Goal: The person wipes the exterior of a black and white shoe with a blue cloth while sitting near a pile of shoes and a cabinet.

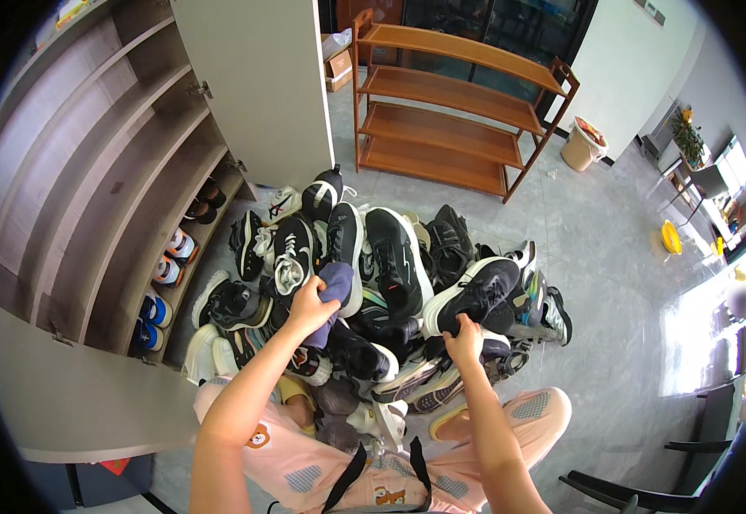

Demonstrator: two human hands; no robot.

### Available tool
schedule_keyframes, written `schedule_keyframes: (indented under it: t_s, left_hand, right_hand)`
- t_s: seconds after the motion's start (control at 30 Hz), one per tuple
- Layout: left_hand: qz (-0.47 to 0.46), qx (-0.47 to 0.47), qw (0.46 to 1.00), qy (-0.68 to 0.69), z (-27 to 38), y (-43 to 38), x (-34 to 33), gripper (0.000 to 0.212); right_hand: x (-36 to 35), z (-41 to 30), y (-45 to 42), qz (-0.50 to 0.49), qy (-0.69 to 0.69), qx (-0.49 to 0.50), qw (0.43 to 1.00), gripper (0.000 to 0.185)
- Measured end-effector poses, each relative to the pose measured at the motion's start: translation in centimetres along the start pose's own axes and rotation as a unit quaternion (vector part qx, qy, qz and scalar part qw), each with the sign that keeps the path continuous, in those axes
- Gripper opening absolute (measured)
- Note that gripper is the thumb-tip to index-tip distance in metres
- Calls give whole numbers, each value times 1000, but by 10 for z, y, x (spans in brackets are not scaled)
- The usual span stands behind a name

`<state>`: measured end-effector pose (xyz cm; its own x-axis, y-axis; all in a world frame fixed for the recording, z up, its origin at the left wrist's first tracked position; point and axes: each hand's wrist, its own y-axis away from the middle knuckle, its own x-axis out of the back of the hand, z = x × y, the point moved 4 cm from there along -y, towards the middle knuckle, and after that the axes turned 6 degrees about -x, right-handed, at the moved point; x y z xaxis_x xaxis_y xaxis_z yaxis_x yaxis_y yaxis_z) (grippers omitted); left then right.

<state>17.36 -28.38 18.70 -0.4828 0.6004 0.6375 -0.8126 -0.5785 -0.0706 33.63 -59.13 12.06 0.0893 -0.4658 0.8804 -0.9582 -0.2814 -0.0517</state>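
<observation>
A large heap of mixed shoes lies on the grey tiled floor in front of me. My left hand (313,310) grips a purple-blue cloth (336,283) over the heap's middle, beside a black sneaker with a white sole (345,241). On the right, my right hand (464,340) holds another black sneaker with a thick white sole (485,286) at its heel opening. Between the two hands rests a larger black sneaker (393,257), toe pointing away. A black sneaker with white laces (294,247) lies left of the cloth.
At left stands an open shoe cabinet (135,218), with several shoes, including blue sneakers (152,321), on its bottom shelf. Beyond the heap is a brown wooden rack (437,122). A waste bin (583,144) stands right of it; a dark chair (630,491) is at lower right.
</observation>
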Motion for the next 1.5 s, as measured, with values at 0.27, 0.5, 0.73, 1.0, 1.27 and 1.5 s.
schedule_keyframes:
  t_s: [0.27, 0.5, 0.73, 1.0, 1.27, 1.5]
  left_hand:
    - [23, 27, 999, -17, -10, 8, 21, 36]
    - [18, 36, 999, -1, -9, 5, 15, 37]
    - [39, -4, 999, -7, 13, 16, 16, 35]
    - [140, -89, 981, -100, 58, 18, 34, 40]
    - [300, -287, 885, -210, 122, 28, 49, 58]
    - [256, -258, 931, 25, 140, 31, 35, 31]
  right_hand:
    - [17, -49, 14, -166, 207, 63, 962, 72]
    - [-62, -60, -41, -112, 39, 67, 991, 103]
    - [-93, -86, -81, -251, 112, -74, 959, 103]
    - [24, -106, -55, -294, -146, 5, 945, 87]
    - [128, -121, 34, -64, -62, 181, 980, 81]
    - [135, -130, 52, 4, -91, 182, 979, 78]
